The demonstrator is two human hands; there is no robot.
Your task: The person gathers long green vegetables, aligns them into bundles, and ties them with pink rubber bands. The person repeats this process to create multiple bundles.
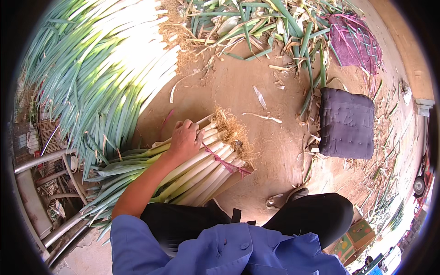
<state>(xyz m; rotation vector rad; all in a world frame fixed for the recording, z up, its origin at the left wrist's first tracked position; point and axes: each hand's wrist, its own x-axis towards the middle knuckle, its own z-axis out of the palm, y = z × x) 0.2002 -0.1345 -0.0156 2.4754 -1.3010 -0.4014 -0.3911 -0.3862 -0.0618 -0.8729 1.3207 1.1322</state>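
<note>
A bundle of large green onions [202, 172] lies beside my left leg, its pale stems and brown roots pointing to the upper right and its green leaves to the lower left. A pink tie [225, 163] runs around the stems near the roots. On top of the stems rests my left hand [186, 140], fingers curled at the tie's upper end; whether it grips the tie or a stem is unclear. My right hand is out of view. Before me, at the upper left, a large pile of green onions [99, 72] lies with roots to the right.
A dark cushion [347, 123] is on the dirt floor at right. Loose leaves [247, 24] and a purple cloth with pink strips [354, 44] lie at the top. A metal frame [44, 161] stands at left, and a cardboard box [359, 237] near my right knee.
</note>
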